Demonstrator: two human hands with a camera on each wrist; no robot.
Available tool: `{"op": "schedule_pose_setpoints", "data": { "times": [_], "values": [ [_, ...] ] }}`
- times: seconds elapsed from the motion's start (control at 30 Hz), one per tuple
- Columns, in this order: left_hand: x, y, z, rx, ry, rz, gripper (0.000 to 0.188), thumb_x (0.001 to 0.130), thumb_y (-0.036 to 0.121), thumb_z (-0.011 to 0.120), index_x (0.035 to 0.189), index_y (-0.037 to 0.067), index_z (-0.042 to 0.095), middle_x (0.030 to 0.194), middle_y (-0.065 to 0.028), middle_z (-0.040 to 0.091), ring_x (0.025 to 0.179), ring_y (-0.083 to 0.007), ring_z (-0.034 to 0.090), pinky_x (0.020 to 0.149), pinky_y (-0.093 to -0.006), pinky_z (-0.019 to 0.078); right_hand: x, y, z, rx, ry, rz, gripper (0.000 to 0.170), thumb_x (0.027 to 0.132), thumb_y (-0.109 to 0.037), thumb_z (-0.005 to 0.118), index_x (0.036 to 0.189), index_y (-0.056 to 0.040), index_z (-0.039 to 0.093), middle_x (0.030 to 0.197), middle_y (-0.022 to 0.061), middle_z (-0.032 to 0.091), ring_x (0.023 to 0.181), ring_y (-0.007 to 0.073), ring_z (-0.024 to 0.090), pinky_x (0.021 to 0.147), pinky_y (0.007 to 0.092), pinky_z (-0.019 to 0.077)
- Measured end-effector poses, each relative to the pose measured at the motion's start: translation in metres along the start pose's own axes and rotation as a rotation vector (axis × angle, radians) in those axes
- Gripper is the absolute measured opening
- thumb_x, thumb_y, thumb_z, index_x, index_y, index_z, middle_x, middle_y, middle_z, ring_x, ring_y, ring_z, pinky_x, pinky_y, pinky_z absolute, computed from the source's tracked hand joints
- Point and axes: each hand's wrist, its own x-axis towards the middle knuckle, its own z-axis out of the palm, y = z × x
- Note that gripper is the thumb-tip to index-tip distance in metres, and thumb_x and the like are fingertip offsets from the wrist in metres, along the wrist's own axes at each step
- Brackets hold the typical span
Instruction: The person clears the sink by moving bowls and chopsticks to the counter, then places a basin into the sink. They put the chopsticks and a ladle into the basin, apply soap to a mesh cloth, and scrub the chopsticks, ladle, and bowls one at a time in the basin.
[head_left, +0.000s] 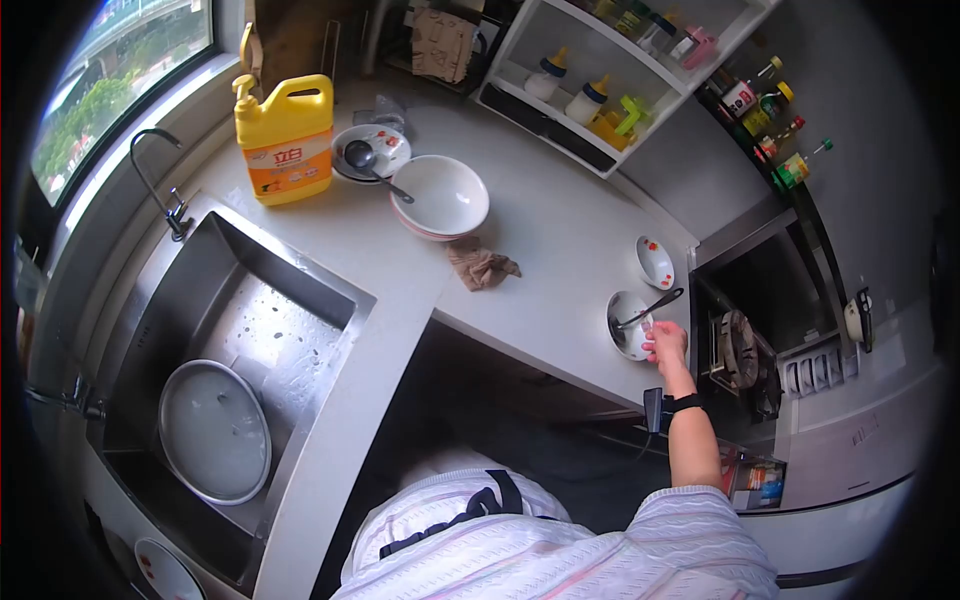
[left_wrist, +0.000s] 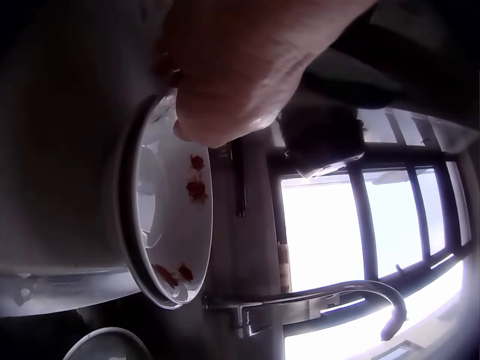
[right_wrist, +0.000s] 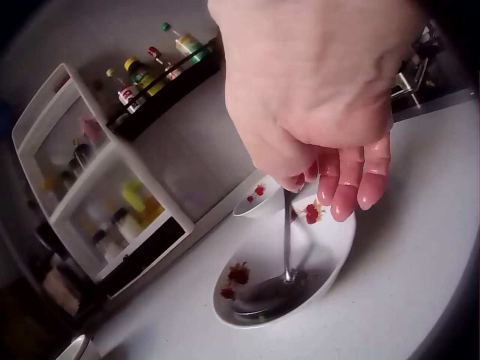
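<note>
My right hand pinches the rim of a small white bowl with red flowers, which stands on the counter. Inside this bowl rests a metal ladle, its dark handle rising past the fingers. Another flowered bowl stands just behind. With the thumb over its rim, my left hand grips a white flowered bowl, tipped on its side in the left wrist view. That bowl shows at the head view's lower left corner; the left hand is hidden there.
A steel sink with a round lid-like pan lies left. On the counter are a yellow detergent jug, a large white bowl, a plate with a ladle and a brown cloth. A stove borders the right.
</note>
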Motion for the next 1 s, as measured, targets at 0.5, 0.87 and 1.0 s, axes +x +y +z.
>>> {"op": "schedule_pose_setpoints", "data": {
  "times": [0.5,0.87,1.0],
  "values": [
    [-0.039,0.575,-0.165,-1.256,-0.514,0.459,0.025,0.079,-0.005,0.051,0.102,0.001,0.058,0.093,-0.0059,0.056,0.082,-0.0120,0.056,0.063,-0.0202,0.0456,0.078,0.005,0.027,0.245,-0.738,-0.004,0.023,0.087,-0.027,0.050,0.089,-0.0045,0.054,0.060,0.0020,0.051,0.048,0.0129,0.053,0.040,0.0255,0.0437],
    [-0.156,0.841,-0.217,-1.395,-1.739,0.479,0.052,0.087,0.020,0.052,0.128,-0.002,0.029,0.083,-0.0129,0.057,0.061,-0.0168,0.061,0.053,-0.0265,0.0519,0.234,0.057,0.007,0.858,-0.411,0.216,0.033,0.086,-0.033,0.053,0.097,-0.0022,0.048,0.079,0.0119,0.060,0.067,0.0202,0.060,0.053,0.0303,0.0463],
    [-0.182,0.867,-0.219,-1.419,-1.683,0.348,0.030,0.080,0.011,0.055,0.105,-0.005,0.048,0.081,-0.0127,0.059,0.066,-0.0167,0.062,0.052,-0.0284,0.0541,0.255,0.062,0.011,0.865,-0.337,0.205,0.024,0.084,-0.018,0.049,0.100,-0.0008,0.046,0.082,0.0105,0.059,0.070,0.0198,0.060,0.056,0.0297,0.0481]
  ]
}}
